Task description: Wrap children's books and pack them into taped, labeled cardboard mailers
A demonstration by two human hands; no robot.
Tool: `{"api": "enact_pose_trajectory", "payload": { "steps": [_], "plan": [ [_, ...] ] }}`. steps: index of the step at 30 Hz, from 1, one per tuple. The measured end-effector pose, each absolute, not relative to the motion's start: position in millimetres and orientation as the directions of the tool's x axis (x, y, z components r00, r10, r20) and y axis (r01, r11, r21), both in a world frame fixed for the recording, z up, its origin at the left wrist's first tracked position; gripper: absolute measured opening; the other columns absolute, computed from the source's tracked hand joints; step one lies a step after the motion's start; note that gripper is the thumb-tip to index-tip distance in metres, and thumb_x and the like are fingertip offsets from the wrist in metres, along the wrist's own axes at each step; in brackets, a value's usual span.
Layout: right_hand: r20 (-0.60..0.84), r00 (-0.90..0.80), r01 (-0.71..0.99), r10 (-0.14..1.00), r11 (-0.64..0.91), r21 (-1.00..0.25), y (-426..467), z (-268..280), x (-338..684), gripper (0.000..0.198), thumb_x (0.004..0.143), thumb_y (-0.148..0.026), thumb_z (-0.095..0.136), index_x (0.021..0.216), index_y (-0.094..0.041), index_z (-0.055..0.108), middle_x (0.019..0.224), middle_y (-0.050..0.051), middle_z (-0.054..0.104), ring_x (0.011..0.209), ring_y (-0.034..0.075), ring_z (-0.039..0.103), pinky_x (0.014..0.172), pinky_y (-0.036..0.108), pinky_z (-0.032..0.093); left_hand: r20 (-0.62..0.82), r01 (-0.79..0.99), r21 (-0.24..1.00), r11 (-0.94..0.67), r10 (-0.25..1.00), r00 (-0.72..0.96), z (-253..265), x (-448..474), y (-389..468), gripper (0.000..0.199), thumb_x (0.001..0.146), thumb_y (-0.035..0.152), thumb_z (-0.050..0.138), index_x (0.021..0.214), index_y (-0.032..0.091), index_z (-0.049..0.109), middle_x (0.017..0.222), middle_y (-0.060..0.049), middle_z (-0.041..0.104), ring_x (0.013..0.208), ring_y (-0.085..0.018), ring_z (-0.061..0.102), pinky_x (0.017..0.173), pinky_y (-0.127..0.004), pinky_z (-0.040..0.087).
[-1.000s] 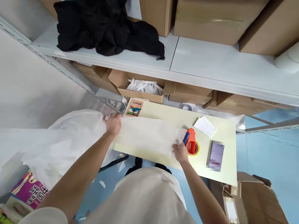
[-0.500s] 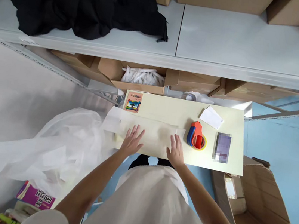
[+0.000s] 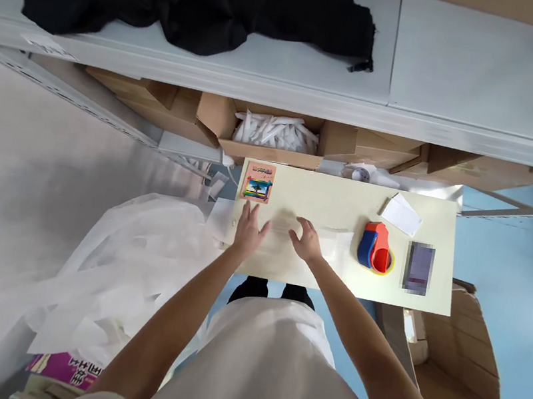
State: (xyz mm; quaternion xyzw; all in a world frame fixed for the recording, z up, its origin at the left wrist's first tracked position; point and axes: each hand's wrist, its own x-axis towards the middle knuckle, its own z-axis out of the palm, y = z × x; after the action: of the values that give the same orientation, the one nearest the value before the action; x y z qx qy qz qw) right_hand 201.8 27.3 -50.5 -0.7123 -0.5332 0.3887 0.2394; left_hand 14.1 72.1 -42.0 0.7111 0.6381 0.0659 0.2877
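Just below a small card with a tree picture (image 3: 258,183), my left hand (image 3: 250,231) lies with its fingers spread. My right hand (image 3: 306,239) is beside it, palm down, fingers slightly bent and apart from the thumb. Under and between them is a thin, see-through sheet or bag (image 3: 338,241), flat on the cream tabletop (image 3: 317,197); its outline is faint. A white sheet (image 3: 220,216) pokes past the table's left edge. Right of my right hand stands a red and blue tape dispenser (image 3: 376,247) with a yellow-edged roll.
White slips (image 3: 402,213) and a blurred purple item (image 3: 418,269) lie on the table's right side. Behind is a shelf with an open carton (image 3: 271,154) of white plastic pieces. A large translucent bag (image 3: 135,260) bulges at left; an open cardboard box (image 3: 463,365) is at right.
The view has shifted. My right hand has moved left, closer to my left hand, and its fingers have bent. My left hand has gone up nearer the picture card.
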Motion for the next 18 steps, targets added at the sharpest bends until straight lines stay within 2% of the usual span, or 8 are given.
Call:
{"api": "enact_pose_trajectory", "payload": {
  "steps": [2,3,5,8,11,14,18],
  "plan": [
    [-0.422,0.147,0.330,0.895,-0.446,-0.832,64.9,-53.9,174.9,0.051,0.078,-0.030,0.057,0.127,-0.020,0.049,0.127,0.013,0.056,0.116,0.025,0.053,0.100,0.044,0.041,-0.276,0.827,0.553,0.101,0.959,0.068,-47.5,7.5,113.3,0.063,0.086,0.041,0.044,0.140,0.011,0.031,0.148,-0.018,0.030,0.139,-0.026,0.024,0.110,-0.041,0.029],
    [-0.485,0.152,0.185,0.861,-0.507,-0.842,81.0,-57.1,163.2,0.056,0.076,-0.031,0.060,0.129,-0.021,0.046,0.130,0.013,0.054,0.117,0.024,0.053,0.099,0.043,0.043,-0.325,0.810,0.558,0.178,0.945,0.016,-52.2,3.6,131.2,0.060,0.086,0.039,0.044,0.138,0.012,0.034,0.146,-0.018,0.036,0.139,-0.026,0.025,0.110,-0.040,0.030],
    [-0.579,0.162,-0.059,0.799,-0.578,-0.814,104.9,-65.0,145.3,0.068,0.071,-0.031,0.065,0.134,-0.023,0.040,0.138,0.013,0.047,0.123,0.025,0.048,0.098,0.040,0.044,-0.446,0.781,0.536,0.320,0.893,-0.060,-63.3,-3.5,157.0,0.057,0.086,0.035,0.044,0.136,0.008,0.037,0.140,-0.020,0.043,0.136,-0.027,0.032,0.108,-0.039,0.032],
    [-0.673,0.141,-0.258,0.726,-0.630,-0.733,121.1,-76.0,131.6,0.076,0.067,-0.026,0.066,0.136,-0.026,0.035,0.141,0.011,0.043,0.127,0.025,0.045,0.098,0.041,0.044,-0.502,0.776,0.503,0.380,0.860,-0.096,-76.8,-8.1,168.4,0.058,0.085,0.031,0.044,0.136,0.004,0.037,0.139,-0.022,0.044,0.132,-0.028,0.039,0.107,-0.038,0.032],
    [-0.695,0.124,-0.311,0.709,-0.637,-0.705,123.5,-82.6,124.5,0.075,0.064,-0.021,0.065,0.133,-0.024,0.038,0.133,0.009,0.053,0.120,0.024,0.050,0.096,0.041,0.044,-0.467,0.800,0.490,0.347,0.879,-0.095,-79.8,-5.7,159.2,0.058,0.083,0.028,0.046,0.135,0.005,0.038,0.141,-0.021,0.041,0.133,-0.029,0.036,0.109,-0.040,0.030],
    [-0.651,0.127,-0.294,0.748,-0.599,-0.745,124.0,-86.3,117.5,0.061,0.060,-0.019,0.065,0.119,-0.021,0.050,0.117,0.007,0.063,0.107,0.023,0.057,0.091,0.039,0.046,-0.423,0.828,0.476,0.296,0.903,-0.079,-75.4,-2.6,150.2,0.052,0.081,0.026,0.047,0.130,0.009,0.046,0.137,-0.019,0.047,0.132,-0.030,0.038,0.107,-0.042,0.032],
    [-0.591,0.139,-0.233,0.795,-0.554,-0.800,128.0,-90.1,116.0,0.034,0.064,-0.022,0.061,0.098,-0.018,0.059,0.100,0.004,0.067,0.095,0.019,0.060,0.087,0.034,0.046,-0.395,0.830,0.472,0.298,0.913,-0.104,-69.6,-6.6,154.4,0.035,0.081,0.026,0.046,0.110,0.014,0.060,0.110,-0.016,0.064,0.111,-0.027,0.057,0.093,-0.039,0.043]
  ]
}}
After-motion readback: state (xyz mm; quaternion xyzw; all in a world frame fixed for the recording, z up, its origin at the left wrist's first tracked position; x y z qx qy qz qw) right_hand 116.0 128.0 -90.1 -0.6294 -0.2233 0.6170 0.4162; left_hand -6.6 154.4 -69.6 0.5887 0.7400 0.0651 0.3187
